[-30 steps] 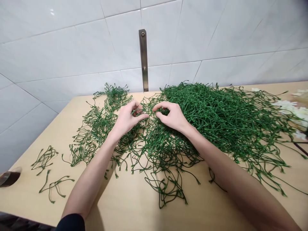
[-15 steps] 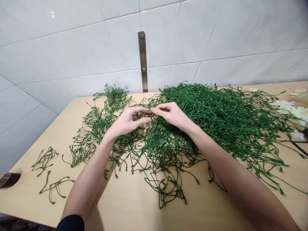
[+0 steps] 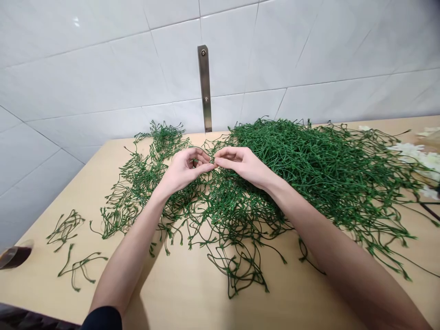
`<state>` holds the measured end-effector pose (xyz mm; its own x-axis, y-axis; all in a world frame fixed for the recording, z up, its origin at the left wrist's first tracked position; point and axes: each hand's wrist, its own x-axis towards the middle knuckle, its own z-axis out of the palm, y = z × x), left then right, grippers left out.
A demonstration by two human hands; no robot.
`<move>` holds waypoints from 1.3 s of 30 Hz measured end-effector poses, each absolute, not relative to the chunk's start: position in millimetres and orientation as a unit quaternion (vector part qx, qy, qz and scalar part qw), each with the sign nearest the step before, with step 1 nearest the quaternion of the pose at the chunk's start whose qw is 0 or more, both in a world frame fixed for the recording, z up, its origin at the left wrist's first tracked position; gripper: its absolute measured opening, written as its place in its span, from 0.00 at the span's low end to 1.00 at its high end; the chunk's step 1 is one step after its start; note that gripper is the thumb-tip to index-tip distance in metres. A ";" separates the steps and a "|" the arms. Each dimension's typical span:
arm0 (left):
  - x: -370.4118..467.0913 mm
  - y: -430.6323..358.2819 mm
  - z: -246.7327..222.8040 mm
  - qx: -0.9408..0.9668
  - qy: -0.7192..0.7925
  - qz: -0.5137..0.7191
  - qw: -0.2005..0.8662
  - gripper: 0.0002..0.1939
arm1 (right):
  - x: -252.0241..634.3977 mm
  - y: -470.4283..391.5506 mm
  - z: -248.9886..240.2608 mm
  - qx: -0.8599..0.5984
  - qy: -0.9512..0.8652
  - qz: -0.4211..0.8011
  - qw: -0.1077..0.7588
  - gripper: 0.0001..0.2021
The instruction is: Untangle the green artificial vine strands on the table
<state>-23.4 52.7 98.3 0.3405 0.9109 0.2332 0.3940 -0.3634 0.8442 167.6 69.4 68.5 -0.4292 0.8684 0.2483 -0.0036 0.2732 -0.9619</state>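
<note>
My left hand (image 3: 187, 168) and my right hand (image 3: 239, 163) meet above the middle of the table, fingertips almost touching. A thin green plastic stem (image 3: 197, 147) arches over the fingers of my left hand and runs to the pinched fingertips. My right thumb and fingers pinch at the same spot, apparently on the end of that stem; the fingertips partly hide it. Below and around both hands lie many loose green artificial stems (image 3: 237, 201) with small forked tips. A tall heap of the same stems (image 3: 302, 160) rises beyond my right forearm.
Scattered stems (image 3: 132, 183) spread left of my hands, with small bunches (image 3: 65, 229) near the left edge. A cup of dark liquid (image 3: 15, 256) stands at the far left. White artificial flowers (image 3: 422, 160) lie at the right. A metal bracket (image 3: 205, 89) is fixed to the tiled wall.
My left thumb has closed in toward the right fingertips, and the left fingers have curled. The stem now shows as an arch over the left hand.
</note>
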 end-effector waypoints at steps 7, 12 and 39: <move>-23.4 53.7 92.7 0.752 0.440 0.369 0.323 0.13 | 168.5 68.7 67.9 -0.289 -0.680 0.530 0.416 0.12; -23.8 53.8 93.2 0.756 0.454 0.355 0.311 0.15 | 168.9 70.8 64.1 -0.281 -0.690 0.510 0.430 0.11; -29.3 46.9 103.8 0.880 0.387 0.251 0.109 0.04 | 172.2 69.4 67.1 -0.271 -0.682 0.554 0.393 0.09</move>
<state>-29.3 46.9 103.8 0.5737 0.7365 0.3584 0.6273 -0.6764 0.3859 172.2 69.4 67.1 -0.5430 0.8059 0.2358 -0.0655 0.2393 -0.9687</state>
